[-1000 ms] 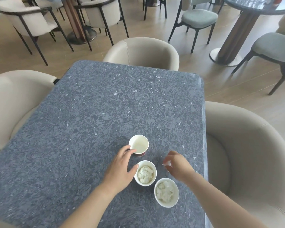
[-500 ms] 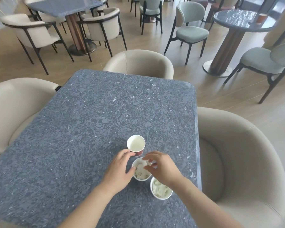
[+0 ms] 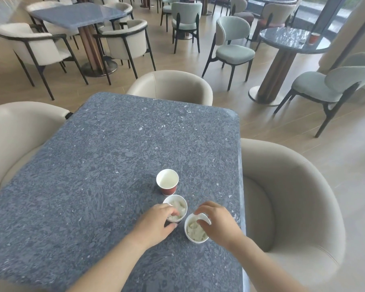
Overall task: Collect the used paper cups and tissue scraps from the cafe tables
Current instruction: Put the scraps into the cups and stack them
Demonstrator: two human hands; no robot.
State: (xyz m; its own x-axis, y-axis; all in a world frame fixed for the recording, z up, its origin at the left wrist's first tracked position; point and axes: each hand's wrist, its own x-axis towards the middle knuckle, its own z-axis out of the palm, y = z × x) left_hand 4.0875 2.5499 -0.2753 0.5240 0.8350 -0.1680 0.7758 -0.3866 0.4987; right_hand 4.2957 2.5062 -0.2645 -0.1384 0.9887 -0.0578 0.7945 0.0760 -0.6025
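From the head camera, three paper cups are standing in a close row at the lower middle of the frame, near the right edge of the grey table (image 3: 114, 154). The left hand (image 3: 156, 223) is curling its fingers over the rim of the middle cup (image 3: 182, 204), thumb against the side, so it is gripping that cup, which is holding crumpled tissue (image 3: 177, 205). The right hand (image 3: 217, 223) is bending its fingers over the near cup (image 3: 195, 230), also packed with tissue; whether it is pinching a scrap or the rim itself I cannot tell. The empty cup (image 3: 167, 180), red outside, is standing just beyond the middle one, and neither hand is touching it. The cups are light and crowded, so lifting one carelessly is likely to be knocking its neighbour over, and the near cup could be sliding off the table edge toward the armchair (image 3: 293, 186) at lower right. Squeezing the thin rim too hard could be crushing a cup and spilling tissue out. Another cup (image 3: 314, 37) is waiting on the round table (image 3: 282, 39) at upper right and could be getting overlooked.
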